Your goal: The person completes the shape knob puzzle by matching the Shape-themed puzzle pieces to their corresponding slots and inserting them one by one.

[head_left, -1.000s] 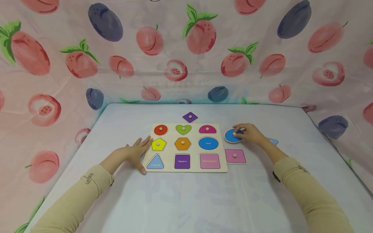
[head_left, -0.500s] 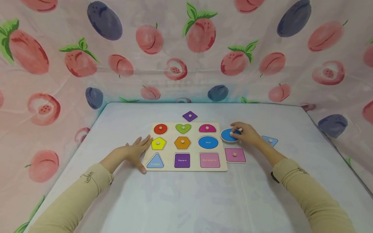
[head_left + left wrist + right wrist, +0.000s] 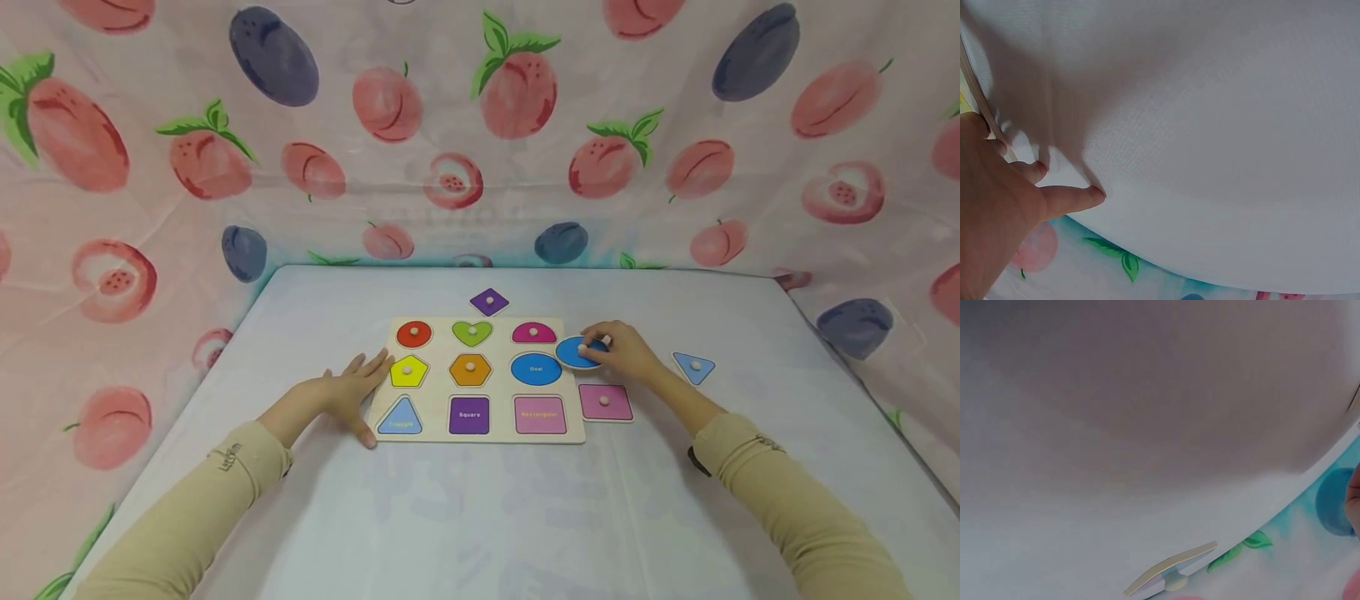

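Note:
My right hand [image 3: 630, 357] pinches the small knob of a blue oval puzzle piece [image 3: 567, 353], whose left edge overlaps the right side of a wooden shape puzzle board [image 3: 501, 421]. Just left of the piece is the board's blue recess marked Oval [image 3: 536, 377]. With fingers spread, my left hand [image 3: 348, 398] rests along the board's left edge; the left wrist view shows those fingers [image 3: 1072, 199] on the white cloth beside the board. Only a bit of the right hand [image 3: 1354, 503] shows in the right wrist view.
Right of the board lie a pink rectangle piece [image 3: 592, 410] and a light blue triangle piece [image 3: 684, 364]; a purple square piece [image 3: 480, 303] lies behind it. Knobbed pieces, such as the orange hexagon [image 3: 470, 379], sit in the board. A fruit-print cloth [image 3: 510, 200] hangs behind the table.
My right hand has moved left with the blue oval piece, from beside the board to over its right edge. The triangle piece is now fully uncovered. My left hand stays put.

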`<action>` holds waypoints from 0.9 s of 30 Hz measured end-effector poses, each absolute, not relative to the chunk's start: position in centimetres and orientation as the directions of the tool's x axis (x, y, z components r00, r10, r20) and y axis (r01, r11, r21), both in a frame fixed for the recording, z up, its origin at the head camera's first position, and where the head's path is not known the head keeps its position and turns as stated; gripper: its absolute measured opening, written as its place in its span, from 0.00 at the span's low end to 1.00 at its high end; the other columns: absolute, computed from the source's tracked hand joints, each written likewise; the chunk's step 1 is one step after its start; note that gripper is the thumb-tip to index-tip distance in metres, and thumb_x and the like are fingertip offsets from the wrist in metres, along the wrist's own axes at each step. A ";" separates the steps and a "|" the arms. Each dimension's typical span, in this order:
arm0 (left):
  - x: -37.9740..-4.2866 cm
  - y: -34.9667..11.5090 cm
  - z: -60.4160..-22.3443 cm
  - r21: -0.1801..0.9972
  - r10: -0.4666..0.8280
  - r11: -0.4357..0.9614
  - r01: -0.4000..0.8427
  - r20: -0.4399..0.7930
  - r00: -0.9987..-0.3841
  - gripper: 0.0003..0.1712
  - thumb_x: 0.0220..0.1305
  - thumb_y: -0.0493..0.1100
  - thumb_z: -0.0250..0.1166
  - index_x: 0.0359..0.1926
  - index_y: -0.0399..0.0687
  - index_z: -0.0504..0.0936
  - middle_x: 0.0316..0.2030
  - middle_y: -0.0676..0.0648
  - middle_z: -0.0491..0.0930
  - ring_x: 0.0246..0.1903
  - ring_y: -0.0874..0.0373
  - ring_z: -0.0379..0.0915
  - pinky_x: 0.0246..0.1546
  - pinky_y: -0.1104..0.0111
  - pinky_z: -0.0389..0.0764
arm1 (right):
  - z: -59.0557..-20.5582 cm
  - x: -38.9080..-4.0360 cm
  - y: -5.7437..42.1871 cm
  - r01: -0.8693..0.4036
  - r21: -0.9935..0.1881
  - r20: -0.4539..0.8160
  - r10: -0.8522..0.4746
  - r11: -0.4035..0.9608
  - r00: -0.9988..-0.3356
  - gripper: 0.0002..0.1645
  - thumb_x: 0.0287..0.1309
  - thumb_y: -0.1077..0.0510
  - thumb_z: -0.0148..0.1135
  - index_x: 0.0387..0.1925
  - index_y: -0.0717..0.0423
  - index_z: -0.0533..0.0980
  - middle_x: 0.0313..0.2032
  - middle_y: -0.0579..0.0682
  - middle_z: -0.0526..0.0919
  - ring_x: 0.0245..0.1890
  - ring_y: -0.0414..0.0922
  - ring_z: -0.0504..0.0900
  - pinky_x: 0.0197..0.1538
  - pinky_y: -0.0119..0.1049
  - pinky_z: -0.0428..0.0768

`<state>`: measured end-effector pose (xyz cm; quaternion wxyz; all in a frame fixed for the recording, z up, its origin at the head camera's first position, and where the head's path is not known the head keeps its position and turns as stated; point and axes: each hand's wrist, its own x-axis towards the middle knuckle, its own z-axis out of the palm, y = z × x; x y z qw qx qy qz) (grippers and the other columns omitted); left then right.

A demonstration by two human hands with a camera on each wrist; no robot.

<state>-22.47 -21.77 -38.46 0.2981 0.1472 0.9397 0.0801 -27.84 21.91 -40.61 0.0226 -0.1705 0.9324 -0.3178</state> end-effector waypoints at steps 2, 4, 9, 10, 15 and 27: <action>-22.5 -21.8 -38.5 0.238 0.323 0.944 0.227 -0.538 -0.778 0.77 0.32 0.62 0.78 0.75 0.49 0.37 0.75 0.43 0.30 0.72 0.36 0.25 0.61 0.29 0.39 | -40.6 -27.7 21.6 -0.314 -0.600 0.075 -0.339 0.736 -0.938 0.08 0.57 0.58 0.64 0.33 0.61 0.79 0.50 0.63 0.80 0.54 0.59 0.74 0.53 0.51 0.76; -22.5 -21.8 -38.5 0.237 0.323 0.944 0.228 -0.539 -0.778 0.77 0.32 0.62 0.78 0.74 0.49 0.36 0.75 0.43 0.30 0.72 0.36 0.25 0.61 0.29 0.39 | -40.6 -27.7 21.3 -0.328 -0.601 0.085 -0.350 0.729 -0.933 0.09 0.57 0.58 0.64 0.34 0.61 0.79 0.50 0.63 0.80 0.53 0.58 0.74 0.52 0.51 0.77; -22.5 -21.8 -38.6 0.238 0.323 0.944 0.228 -0.539 -0.778 0.77 0.32 0.63 0.78 0.74 0.49 0.36 0.75 0.43 0.30 0.72 0.36 0.25 0.60 0.29 0.39 | -40.9 -27.7 20.6 -0.367 -0.612 0.115 -0.380 0.701 -0.918 0.09 0.57 0.58 0.65 0.34 0.61 0.79 0.49 0.63 0.81 0.51 0.58 0.74 0.49 0.50 0.78; -22.5 -21.8 -38.6 0.238 0.324 0.944 0.228 -0.539 -0.778 0.77 0.32 0.62 0.78 0.74 0.49 0.36 0.75 0.43 0.30 0.72 0.36 0.25 0.60 0.29 0.39 | -41.0 -27.7 20.5 -0.377 -0.612 0.123 -0.387 0.695 -0.914 0.08 0.56 0.59 0.65 0.34 0.61 0.79 0.49 0.63 0.81 0.51 0.58 0.75 0.49 0.50 0.78; -22.5 -21.8 -38.6 0.240 0.327 0.943 0.230 -0.540 -0.776 0.77 0.32 0.62 0.78 0.74 0.48 0.36 0.75 0.43 0.30 0.72 0.36 0.25 0.60 0.28 0.39 | -41.0 -27.3 19.6 -0.405 -0.601 0.141 -0.408 0.689 -0.902 0.07 0.56 0.59 0.65 0.33 0.60 0.79 0.49 0.63 0.81 0.52 0.59 0.75 0.50 0.51 0.79; -22.5 -21.7 -38.4 0.241 0.326 0.943 0.228 -0.542 -0.775 0.77 0.32 0.62 0.78 0.74 0.48 0.36 0.75 0.43 0.29 0.72 0.36 0.25 0.61 0.29 0.39 | -41.0 -26.8 17.5 -0.441 -0.615 0.172 -0.435 0.654 -0.884 0.07 0.55 0.60 0.66 0.33 0.61 0.78 0.43 0.60 0.81 0.46 0.55 0.76 0.54 0.52 0.77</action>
